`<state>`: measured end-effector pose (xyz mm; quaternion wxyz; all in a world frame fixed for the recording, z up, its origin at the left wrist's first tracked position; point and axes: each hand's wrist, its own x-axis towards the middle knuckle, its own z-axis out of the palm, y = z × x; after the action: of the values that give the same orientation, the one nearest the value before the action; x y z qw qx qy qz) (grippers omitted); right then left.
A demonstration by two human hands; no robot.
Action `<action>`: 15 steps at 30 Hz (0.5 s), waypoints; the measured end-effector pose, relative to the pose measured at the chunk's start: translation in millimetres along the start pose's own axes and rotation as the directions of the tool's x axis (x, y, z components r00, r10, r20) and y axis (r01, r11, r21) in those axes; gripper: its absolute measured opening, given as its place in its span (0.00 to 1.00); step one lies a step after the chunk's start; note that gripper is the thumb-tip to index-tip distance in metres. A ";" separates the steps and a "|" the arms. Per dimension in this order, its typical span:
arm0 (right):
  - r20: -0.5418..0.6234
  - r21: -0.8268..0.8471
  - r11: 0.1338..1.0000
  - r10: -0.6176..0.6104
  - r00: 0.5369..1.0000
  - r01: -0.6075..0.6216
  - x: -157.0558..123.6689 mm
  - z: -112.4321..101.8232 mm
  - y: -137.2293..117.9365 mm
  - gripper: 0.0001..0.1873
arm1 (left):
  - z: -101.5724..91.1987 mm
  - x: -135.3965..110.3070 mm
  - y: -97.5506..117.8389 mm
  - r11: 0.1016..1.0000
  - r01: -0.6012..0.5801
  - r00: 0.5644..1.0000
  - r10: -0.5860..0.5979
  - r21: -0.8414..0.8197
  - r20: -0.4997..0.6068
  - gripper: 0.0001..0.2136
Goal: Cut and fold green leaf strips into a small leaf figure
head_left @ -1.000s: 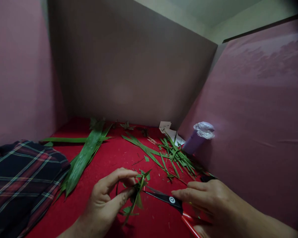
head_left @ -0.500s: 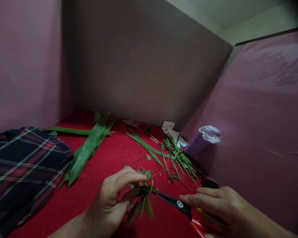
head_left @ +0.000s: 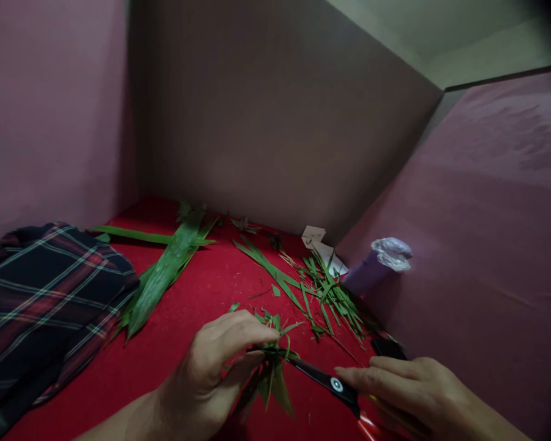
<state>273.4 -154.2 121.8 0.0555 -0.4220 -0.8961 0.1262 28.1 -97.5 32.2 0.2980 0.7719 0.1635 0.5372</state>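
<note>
Two hands at near edge of red surface [head_left: 211, 288]. L hand [head_left: 215, 361]: thumb and forefinger clamped on bundle of folded leaf pcs [head_left: 280, 389], approx. mid-view near the front; leaf ends fan out below fingers, thin strips stick out above. Other L fingers mostly hidden. R hand [head_left: 413, 383]: closed around scissors [head_left: 328, 380], forefinger alongside the pivot; red handle partly cut off by bottom edge of view. Blades point L, tip at R edge of bundle; can't tell if tip touches, nor if blades are fully together.

Edges: L pink wall [head_left: 50, 110], grey back wall [head_left: 275, 122] and R pink wall [head_left: 491, 208] bound the surface on three sides. Plaid cloth [head_left: 59, 288] takes up L side, just beside tips of long leaves [head_left: 169, 269]; the latter lie crossed toward back L corner. Cut strips [head_left: 337, 300] heaped R of ctr., near white paper [head_left: 330, 257] and purple tube [head_left: 370, 272] w/ clear plastic on top, by R wall. Black item [head_left: 388, 348] just beyond R hand, type unclear; R side tight.

Widest room for moving: ctr. stretch betw. long leaves and strips, w/ small scraps on it.
</note>
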 end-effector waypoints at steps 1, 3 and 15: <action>-0.022 -0.002 1.000 0.009 1.000 -0.009 -0.5 1.4 0.1 0.15 | -0.1 0.3 0.0 1.000 -0.001 1.000 0.001 0.007 0.001 0.15; -0.057 -0.009 1.000 0.008 0.998 -0.009 -2.1 4.0 0.8 0.15 | -0.3 1.3 0.5 1.000 -0.015 1.000 0.015 0.014 0.002 0.14; 0.044 0.001 0.999 0.049 0.998 -0.049 -6.6 0.5 -2.6 0.16 | -0.7 1.5 1.8 0.999 -0.024 1.000 0.024 0.025 -0.001 0.12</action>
<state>275.6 -161.0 122.1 0.0332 -0.4411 -0.8862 0.1379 28.0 -97.8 34.6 0.2819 0.7772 0.1609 0.5391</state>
